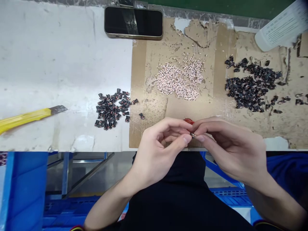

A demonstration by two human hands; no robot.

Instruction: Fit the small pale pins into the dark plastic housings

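My left hand (157, 146) and my right hand (231, 146) meet at the table's near edge, fingertips pinched together on one tiny dark part (192, 135). A red object (188, 121) peeks out just behind the fingers. On the torn cardboard sheet (149, 122) lies a heap of small pale pink pieces (179, 80), and to the right a heap of small black parts (252, 86). A smaller pile of black parts (112, 109) lies on the white table (48, 64) to the left of the cardboard.
A yellow utility knife (26, 117) lies at the left with its blade out. A dark phone (133, 22) rests at the back. A white bottle (281, 29) lies at the back right. Blue crates (21, 189) stand below the table edge.
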